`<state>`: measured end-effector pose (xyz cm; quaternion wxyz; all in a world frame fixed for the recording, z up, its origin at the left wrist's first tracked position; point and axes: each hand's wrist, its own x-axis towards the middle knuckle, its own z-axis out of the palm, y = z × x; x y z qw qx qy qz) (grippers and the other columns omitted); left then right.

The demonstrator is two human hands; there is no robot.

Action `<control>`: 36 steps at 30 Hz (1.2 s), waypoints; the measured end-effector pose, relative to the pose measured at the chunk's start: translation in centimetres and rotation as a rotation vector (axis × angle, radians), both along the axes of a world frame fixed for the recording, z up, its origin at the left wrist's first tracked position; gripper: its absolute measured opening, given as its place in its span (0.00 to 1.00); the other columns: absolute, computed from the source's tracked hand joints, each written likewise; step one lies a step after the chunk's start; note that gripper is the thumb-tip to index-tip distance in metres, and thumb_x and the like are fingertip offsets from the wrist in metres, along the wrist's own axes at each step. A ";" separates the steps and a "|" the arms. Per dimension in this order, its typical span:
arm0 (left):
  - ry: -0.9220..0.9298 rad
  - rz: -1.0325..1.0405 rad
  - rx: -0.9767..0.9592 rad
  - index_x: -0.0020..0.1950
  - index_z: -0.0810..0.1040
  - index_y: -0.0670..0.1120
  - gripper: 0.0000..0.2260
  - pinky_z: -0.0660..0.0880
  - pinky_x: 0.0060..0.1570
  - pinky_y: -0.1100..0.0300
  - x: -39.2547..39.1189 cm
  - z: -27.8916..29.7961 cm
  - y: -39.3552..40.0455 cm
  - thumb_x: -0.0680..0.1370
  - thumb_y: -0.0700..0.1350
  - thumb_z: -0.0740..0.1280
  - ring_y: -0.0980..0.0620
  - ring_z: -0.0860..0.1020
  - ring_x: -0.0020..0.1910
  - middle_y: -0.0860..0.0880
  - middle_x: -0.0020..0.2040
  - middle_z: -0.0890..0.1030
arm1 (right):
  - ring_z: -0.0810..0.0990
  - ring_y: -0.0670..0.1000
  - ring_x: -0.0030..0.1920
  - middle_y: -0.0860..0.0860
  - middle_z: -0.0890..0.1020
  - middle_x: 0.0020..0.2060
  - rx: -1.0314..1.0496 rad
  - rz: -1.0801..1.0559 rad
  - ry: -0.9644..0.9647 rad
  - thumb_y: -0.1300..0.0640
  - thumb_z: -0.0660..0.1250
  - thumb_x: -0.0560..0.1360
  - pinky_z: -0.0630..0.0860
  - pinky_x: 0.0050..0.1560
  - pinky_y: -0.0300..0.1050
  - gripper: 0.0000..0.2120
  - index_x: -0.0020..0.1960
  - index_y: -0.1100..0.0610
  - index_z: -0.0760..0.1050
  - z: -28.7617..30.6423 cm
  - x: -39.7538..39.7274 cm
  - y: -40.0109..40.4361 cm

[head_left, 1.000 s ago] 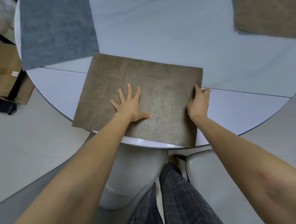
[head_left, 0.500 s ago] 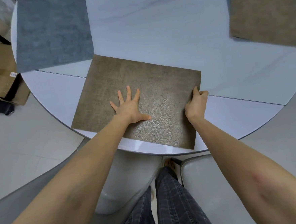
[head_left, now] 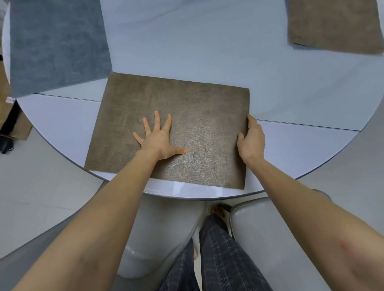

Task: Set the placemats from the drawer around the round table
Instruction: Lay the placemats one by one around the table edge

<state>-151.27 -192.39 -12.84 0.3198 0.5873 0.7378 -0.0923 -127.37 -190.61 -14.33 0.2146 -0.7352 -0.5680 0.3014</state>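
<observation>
The left hand (head_left: 160, 140) lies flat, fingers spread, on the near brown placemat (head_left: 198, 113) on the round table (head_left: 202, 42), while the right hand (head_left: 252, 139) pinches its right edge.

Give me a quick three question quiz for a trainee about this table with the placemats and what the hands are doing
1. True or false: the left hand lies flat, fingers spread, on the near brown placemat.
2. Multiple choice: the right hand is A) lifting the grey-blue placemat, B) gripping the near brown placemat's right edge, C) resting on the chair seat.
3. How many placemats show on the round table, and what colours?

Key
1. True.
2. B.
3. Three: the near brown one, the grey-blue one at far left, and the far brown placemat at far right.
</observation>
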 end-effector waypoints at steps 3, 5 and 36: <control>0.005 -0.015 0.000 0.78 0.37 0.57 0.53 0.39 0.69 0.30 0.1 0.0 -0.2 0.67 0.66 0.71 0.38 0.33 0.75 0.50 0.77 0.32 | 0.72 0.56 0.62 0.60 0.72 0.62 0.009 0.037 0.017 0.66 0.58 0.79 0.63 0.60 0.37 0.27 0.76 0.57 0.58 -0.1 0.6 -1.6; 0.004 -0.027 -0.004 0.78 0.38 0.57 0.53 0.39 0.69 0.30 0.1 0.1 -0.4 0.67 0.66 0.71 0.38 0.33 0.75 0.50 0.77 0.32 | 0.72 0.56 0.61 0.60 0.72 0.61 0.011 0.026 0.010 0.66 0.58 0.79 0.63 0.59 0.37 0.27 0.76 0.57 0.58 -0.3 0.6 -2.2; -0.319 1.327 0.680 0.52 0.80 0.37 0.09 0.73 0.43 0.70 -13.4 -2.3 -12.7 0.76 0.41 0.69 0.51 0.77 0.43 0.45 0.43 0.79 | 0.42 0.54 0.77 0.56 0.45 0.78 0.127 1.030 -0.545 0.40 0.45 0.80 0.35 0.74 0.50 0.31 0.79 0.53 0.45 -2.4 -18.1 -8.6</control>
